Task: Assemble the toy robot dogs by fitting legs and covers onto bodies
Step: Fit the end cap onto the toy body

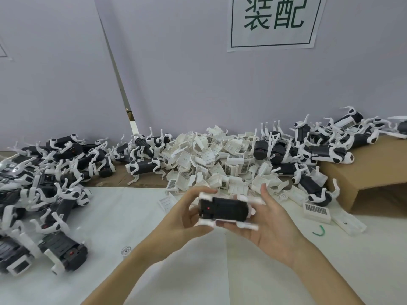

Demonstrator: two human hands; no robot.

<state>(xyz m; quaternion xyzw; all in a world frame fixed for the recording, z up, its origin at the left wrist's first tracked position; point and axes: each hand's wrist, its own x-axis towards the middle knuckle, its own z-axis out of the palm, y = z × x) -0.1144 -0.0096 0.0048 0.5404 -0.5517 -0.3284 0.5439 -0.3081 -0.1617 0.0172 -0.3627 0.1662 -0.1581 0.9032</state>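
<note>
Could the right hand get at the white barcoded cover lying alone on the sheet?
Probably not yet: the right hand is supporting the black dog body together with the left hand. The path to the barcoded cover looks clear otherwise.

Both forearms bare to frame edge, no sleeves, left hand [187,213] and right hand [267,225] ungloved, no rings.
</note>
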